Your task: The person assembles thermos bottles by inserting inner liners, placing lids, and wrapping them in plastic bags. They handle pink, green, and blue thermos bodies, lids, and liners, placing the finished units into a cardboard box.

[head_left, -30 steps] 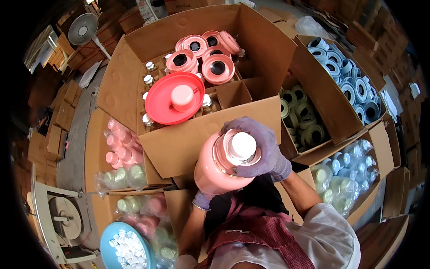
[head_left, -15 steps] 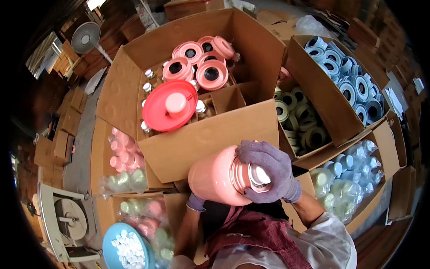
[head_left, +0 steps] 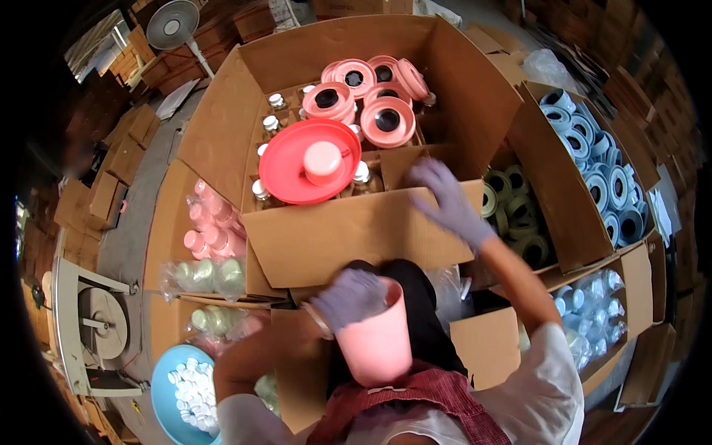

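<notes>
My left hand (head_left: pixel 350 298), in a purple-grey glove, is closed on the upper end of a pink container body (head_left: pixel 377 347), which stands tilted over my lap. Its lower end rests near my dark red apron. My gloved right hand (head_left: pixel 445 199) reaches over the front flap of the large cardboard box (head_left: pixel 356 241), fingers apart and slightly blurred. Nothing shows in it. Inside that box lie several pink rings with black centres (head_left: pixel 387 122), a red dish (head_left: pixel 285 178) with a pink cup (head_left: pixel 322 159) in it, and white-capped bottles (head_left: pixel 276 100) in dividers.
To the right are boxes of green rings (head_left: pixel 523 204) and blue rings (head_left: pixel 612 178), with bagged blue cups (head_left: pixel 586 300) nearer. On the left sit bagged pink cups (head_left: pixel 211 230) and a blue basin (head_left: pixel 159 382) of white caps. A fan (head_left: pixel 173 24) stands at the far left.
My right hand has left the bottle's silver-and-white neck and moved up over the box. My left hand has shifted onto the upper end of the pink body, now lower. The view has turned slightly.
</notes>
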Demonstrator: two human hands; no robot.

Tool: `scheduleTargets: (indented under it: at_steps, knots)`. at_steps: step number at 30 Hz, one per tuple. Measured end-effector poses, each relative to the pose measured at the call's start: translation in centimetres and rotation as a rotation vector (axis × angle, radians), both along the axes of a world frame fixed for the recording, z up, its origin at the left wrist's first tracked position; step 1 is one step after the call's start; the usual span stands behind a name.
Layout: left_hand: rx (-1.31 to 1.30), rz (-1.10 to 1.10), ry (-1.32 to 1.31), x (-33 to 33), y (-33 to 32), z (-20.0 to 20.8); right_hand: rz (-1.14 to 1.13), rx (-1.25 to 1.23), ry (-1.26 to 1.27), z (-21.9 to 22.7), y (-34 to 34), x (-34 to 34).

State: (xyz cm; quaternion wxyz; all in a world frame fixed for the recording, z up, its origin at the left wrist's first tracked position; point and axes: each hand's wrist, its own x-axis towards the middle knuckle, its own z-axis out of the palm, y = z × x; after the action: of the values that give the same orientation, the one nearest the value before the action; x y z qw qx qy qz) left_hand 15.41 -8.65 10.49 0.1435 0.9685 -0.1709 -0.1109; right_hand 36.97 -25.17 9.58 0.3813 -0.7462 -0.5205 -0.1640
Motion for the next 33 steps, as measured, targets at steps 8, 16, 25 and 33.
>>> scheduleTargets:
  at_steps: [8,16,25,33]
  knots:
    - [-0.254,0.168,0.041,4.0,-2.3,-1.4,-0.094,-0.645,-0.323,-2.9,8.9,21.1]
    - [-1.561,0.421,0.002,9.3,1.1,-0.3,0.028,0.019,0.251,2.6,2.2,-1.5]
    - [-1.85,0.528,-0.003,6.1,-0.8,1.2,0.014,-0.1,-0.271,5.5,-1.4,-5.0]
    - [-0.467,-0.037,-1.052,5.7,-1.9,2.7,0.596,0.151,1.373,-3.1,-0.6,-3.9]
